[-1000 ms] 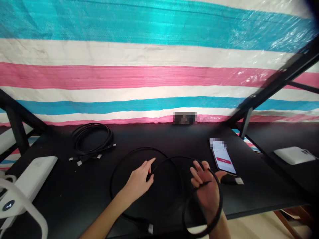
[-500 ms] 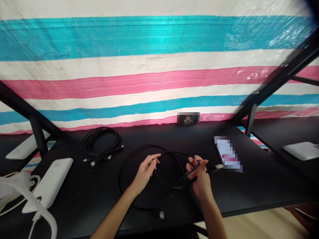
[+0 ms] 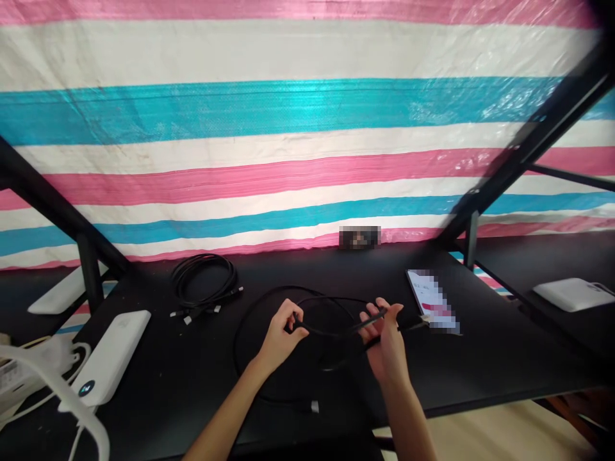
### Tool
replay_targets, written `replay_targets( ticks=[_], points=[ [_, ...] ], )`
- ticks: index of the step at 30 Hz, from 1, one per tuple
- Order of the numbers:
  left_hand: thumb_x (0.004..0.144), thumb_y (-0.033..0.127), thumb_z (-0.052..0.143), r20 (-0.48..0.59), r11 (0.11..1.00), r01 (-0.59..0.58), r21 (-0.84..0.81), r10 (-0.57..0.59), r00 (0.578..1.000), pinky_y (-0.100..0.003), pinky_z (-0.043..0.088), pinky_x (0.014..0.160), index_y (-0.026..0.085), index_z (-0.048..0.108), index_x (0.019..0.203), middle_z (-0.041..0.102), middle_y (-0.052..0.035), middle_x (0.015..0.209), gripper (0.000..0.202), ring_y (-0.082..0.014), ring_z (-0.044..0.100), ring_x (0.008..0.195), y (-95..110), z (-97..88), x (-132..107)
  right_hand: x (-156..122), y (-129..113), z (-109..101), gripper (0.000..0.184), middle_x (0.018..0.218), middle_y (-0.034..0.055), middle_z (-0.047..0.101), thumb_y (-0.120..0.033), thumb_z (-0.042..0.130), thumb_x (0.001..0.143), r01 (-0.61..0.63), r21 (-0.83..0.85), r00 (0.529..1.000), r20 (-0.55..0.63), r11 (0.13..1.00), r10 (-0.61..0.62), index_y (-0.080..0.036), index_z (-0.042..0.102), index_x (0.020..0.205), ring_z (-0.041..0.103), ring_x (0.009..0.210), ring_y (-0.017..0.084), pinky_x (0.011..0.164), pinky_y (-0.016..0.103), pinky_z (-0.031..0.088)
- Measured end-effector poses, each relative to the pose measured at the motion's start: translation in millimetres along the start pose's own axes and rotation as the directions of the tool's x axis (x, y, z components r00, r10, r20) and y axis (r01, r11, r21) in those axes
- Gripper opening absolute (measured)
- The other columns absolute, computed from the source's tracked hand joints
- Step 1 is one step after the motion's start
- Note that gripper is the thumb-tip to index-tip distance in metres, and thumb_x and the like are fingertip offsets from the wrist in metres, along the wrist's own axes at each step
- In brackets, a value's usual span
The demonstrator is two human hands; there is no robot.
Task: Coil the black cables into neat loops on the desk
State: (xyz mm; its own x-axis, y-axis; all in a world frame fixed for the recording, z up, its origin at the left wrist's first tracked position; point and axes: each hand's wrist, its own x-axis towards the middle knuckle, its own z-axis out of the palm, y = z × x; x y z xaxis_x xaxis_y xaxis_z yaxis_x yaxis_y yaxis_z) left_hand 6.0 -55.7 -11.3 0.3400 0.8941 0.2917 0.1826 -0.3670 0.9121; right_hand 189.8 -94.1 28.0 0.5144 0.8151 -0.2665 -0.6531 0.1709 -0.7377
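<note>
A long black cable (image 3: 259, 301) lies in loose loops on the black table (image 3: 480, 365). My left hand (image 3: 281, 336) pinches one strand of it at the left side of a small loop. My right hand (image 3: 384, 339) is closed on the cable near its right end, holding the loop's other side. The cable's silver plug (image 3: 425, 318) sticks out to the right of that hand, close to a phone (image 3: 432, 299). Another silver plug (image 3: 314, 406) of the cable rests near the table's front edge.
A second coiled black cable (image 3: 204, 285) lies at the back left. A white power bank (image 3: 110, 355) sits at the left, with white cords (image 3: 57, 390) beside it. A white device (image 3: 574, 293) rests on the table to the right. Black frame bars (image 3: 523, 144) slant up on both sides.
The big open loop round my right wrist has been drawn into a small loop held between both hands. My left hand went from spread fingers to a pinch. The view tilted upward.
</note>
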Motion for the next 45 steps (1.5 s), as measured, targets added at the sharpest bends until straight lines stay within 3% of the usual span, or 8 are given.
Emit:
replay_targets(
  ticks=[8, 14, 21, 25, 30, 35, 40, 45],
  points=[
    [0.088, 0.036, 0.039, -0.074, 0.994, 0.047, 0.096, -0.04, 0.996, -0.029, 0.034, 0.071, 0.018, 0.049, 0.056, 0.043, -0.0005, 0.059, 0.038, -0.0159, 0.042, 0.07, 1.5, -7.5, 1.8, -2.7, -1.0, -12.3, 0.033, 0.067, -0.0059, 0.041, -0.052, 0.06, 0.077, 0.199, -0.235, 0.942, 0.314, 0.951, -0.12, -0.023, 0.054, 0.094, 0.029, 0.045, 0.003, 0.04, 0.017, 0.024],
    [0.088, 0.045, 0.038, -0.067, 0.998, 0.064, -0.009, -0.064, 0.996, -0.029, 0.034, 0.065, 0.019, 0.057, 0.052, 0.038, 0.0008, 0.046, 0.049, -0.0145, 0.041, 0.057, -6.7, -6.0, 0.6, -0.2, 7.9, -8.8, 0.043, 0.084, -0.0007, 0.046, -0.051, 0.044, 0.087, 0.438, -0.527, 0.875, 0.435, 0.728, -0.212, -0.026, 0.044, 0.122, 0.041, 0.049, 0.006, 0.044, 0.021, 0.035],
    [0.088, 0.059, 0.026, -0.032, 0.936, 0.181, -0.301, -0.2, 0.979, -0.03, 0.02, 0.05, 0.017, 0.058, 0.047, 0.034, 0.0013, 0.038, 0.067, -0.009, 0.029, 0.038, -8.3, -8.1, 2.9, 25.1, 12.2, 16.2, 0.05, 0.118, 0.0133, 0.044, -0.051, 0.038, 0.087, 0.621, -0.689, 0.778, 0.486, 0.373, -0.398, -0.019, 0.051, 0.123, 0.052, 0.103, 0.022, 0.097, 0.042, 0.037],
    [0.085, 0.063, 0.026, 0.009, 0.879, 0.205, -0.43, -0.223, 0.975, -0.03, 0.019, 0.05, 0.016, 0.058, 0.042, 0.034, -0.0002, 0.038, 0.072, -0.0092, 0.03, 0.041, -8.0, -11.6, 6.6, 46.3, 19.7, 30.2, 0.057, 0.105, 0.0122, 0.059, -0.059, 0.035, 0.085, 0.506, -0.677, 0.847, 0.505, 0.534, -0.162, -0.018, 0.053, 0.121, 0.058, 0.102, 0.024, 0.094, 0.041, 0.04],
    [0.084, 0.062, 0.033, 0.037, 0.753, 0.248, -0.61, -0.286, 0.958, -0.028, 0.026, 0.054, 0.017, 0.055, 0.035, 0.022, 0.0008, 0.034, 0.07, -0.0115, 0.034, 0.047, -4.4, -17.4, 9.0, 43.9, 22.3, 33.2, 0.06, 0.073, -0.0006, 0.06, -0.06, 0.042, 0.081, 0.373, -0.641, 0.848, 0.529, 0.671, 0.034, -0.018, 0.049, 0.124, 0.061, 0.05, 0.012, 0.067, 0.032, 0.052],
    [0.081, 0.062, 0.04, 0.1, 0.698, 0.326, -0.637, -0.344, 0.934, -0.027, 0.025, 0.052, 0.015, 0.053, 0.036, 0.037, -0.0017, 0.043, 0.067, -0.0105, 0.036, 0.049, -4.1, -22.8, 8.7, 31.6, 14.9, 28.5, 0.057, 0.054, -0.0092, 0.046, -0.049, 0.067, 0.068, 0.403, -0.628, 0.824, 0.565, 0.666, 0.034, -0.018, 0.054, 0.113, 0.05, 0.034, 0.01, 0.037, 0.024, 0.044],
    [0.082, 0.067, 0.021, 0.168, 0.646, 0.365, -0.67, -0.347, 0.923, -0.028, 0.028, 0.056, 0.013, 0.068, 0.066, 0.039, -0.0008, 0.045, 0.073, -0.0121, 0.036, 0.048, -3.9, -24.1, 7.0, 28.6, 10.4, 15.8, 0.041, 0.045, -0.0109, 0.041, -0.051, 0.064, 0.07, 0.363, -0.582, 0.895, 0.435, 0.728, -0.099, -0.017, 0.052, 0.09, 0.045, 0.028, 0.01, 0.035, 0.024, 0.044],
    [0.081, 0.067, 0.03, 0.036, 0.789, 0.245, -0.563, -0.273, 0.961, -0.028, 0.032, 0.062, 0.016, 0.067, 0.082, 0.053, -0.0041, 0.067, 0.063, -0.0158, 0.045, 0.065, -5.0, -20.5, 4.0, 14.0, 7.5, 5.1, 0.034, 0.046, -0.0126, 0.033, -0.045, 0.068, 0.069, 0.367, -0.571, 0.894, 0.434, 0.734, -0.11, -0.019, 0.05, 0.083, 0.046, 0.03, 0.008, 0.037, 0.022, 0.044]
  ],
)
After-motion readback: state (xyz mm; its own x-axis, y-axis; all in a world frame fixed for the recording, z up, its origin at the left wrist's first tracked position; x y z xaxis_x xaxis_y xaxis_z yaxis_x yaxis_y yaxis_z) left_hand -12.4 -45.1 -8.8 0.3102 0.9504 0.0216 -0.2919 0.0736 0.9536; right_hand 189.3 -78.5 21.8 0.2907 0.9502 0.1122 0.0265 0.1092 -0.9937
